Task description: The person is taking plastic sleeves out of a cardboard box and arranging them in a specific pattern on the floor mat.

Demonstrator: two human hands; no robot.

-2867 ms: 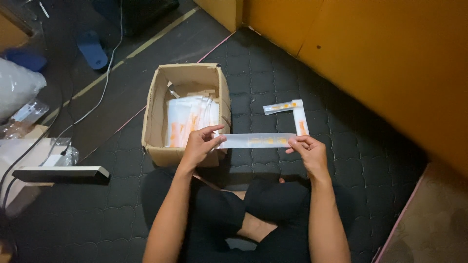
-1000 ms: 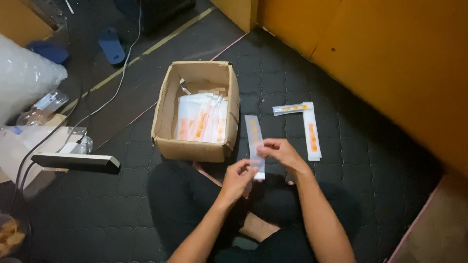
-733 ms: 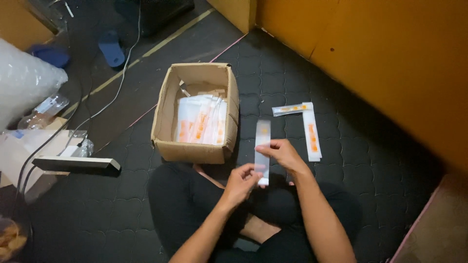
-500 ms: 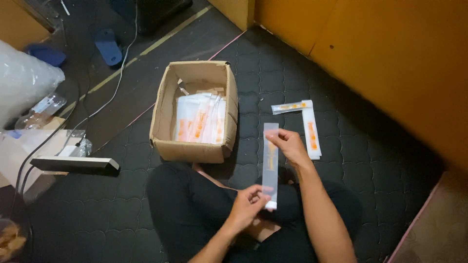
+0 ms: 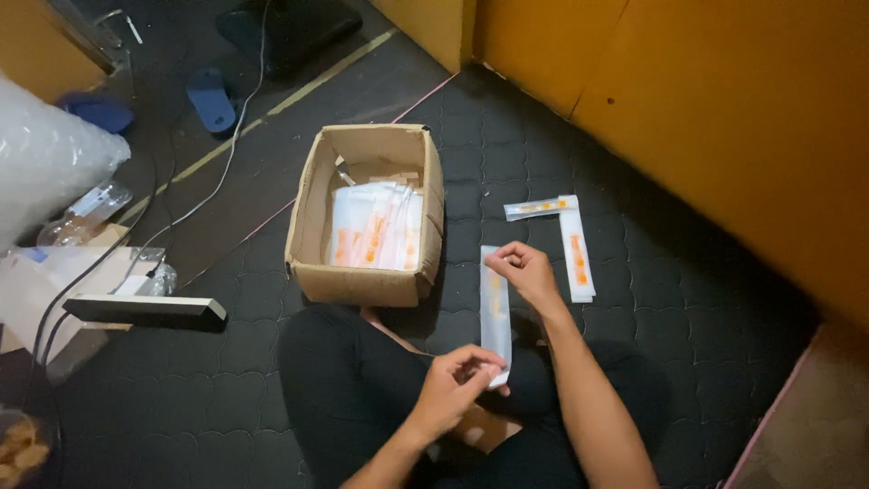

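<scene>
I hold a long clear plastic sleeve (image 5: 494,312) with an orange strip inside, stretched lengthwise away from me. My right hand (image 5: 525,273) pinches its far end, and my left hand (image 5: 457,388) pinches its near end above my crossed legs. A cardboard box (image 5: 308,217) stands open to the left, holding several similar white and orange packets (image 5: 376,226). Two more sleeves (image 5: 576,258) lie in an L shape on the dark mat to the right of my right hand.
Orange panels (image 5: 724,118) wall off the right and back. At the left are a bubble-wrap bundle (image 5: 45,163), a plastic bottle (image 5: 86,213), a flat black bar (image 5: 145,311), cables and blue slippers (image 5: 210,98). The floor is a dark quilted mat (image 5: 706,308).
The sleeve has turned from crosswise to lengthwise. My left hand slid down to its near end over my lap, while my right hand moved to the far end.
</scene>
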